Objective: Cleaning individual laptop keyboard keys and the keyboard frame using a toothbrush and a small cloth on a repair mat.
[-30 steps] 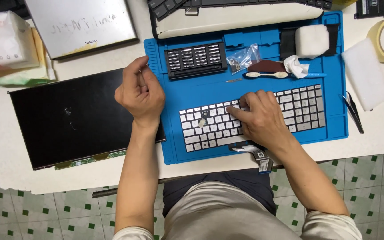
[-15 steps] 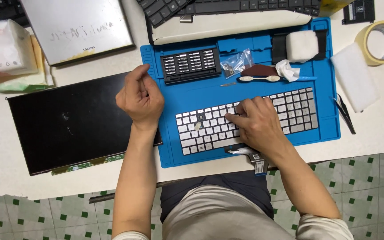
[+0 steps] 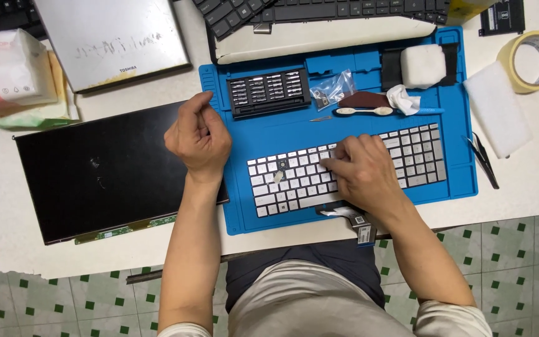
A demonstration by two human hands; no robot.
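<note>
Right hand [image 3: 364, 175] pressed flat on silver keyboard [image 3: 419, 156], fingers loosely spread. Left hand [image 3: 198, 138] raised just beside, fingers curled together, contents hidden.

Around our blue mat: spare parts and supplies

We see a black screen panel [image 3: 104, 171] left of the mat, a grey laptop lid [image 3: 110, 40] and pink tissue pack [image 3: 7, 68] above it; on the blue work mat [image 3: 294, 128] a black bit case [image 3: 268, 92], a small clear bag [image 3: 332, 90] and a white sponge block [image 3: 423, 65]; a tape roll [image 3: 534, 60] at far right.
</note>
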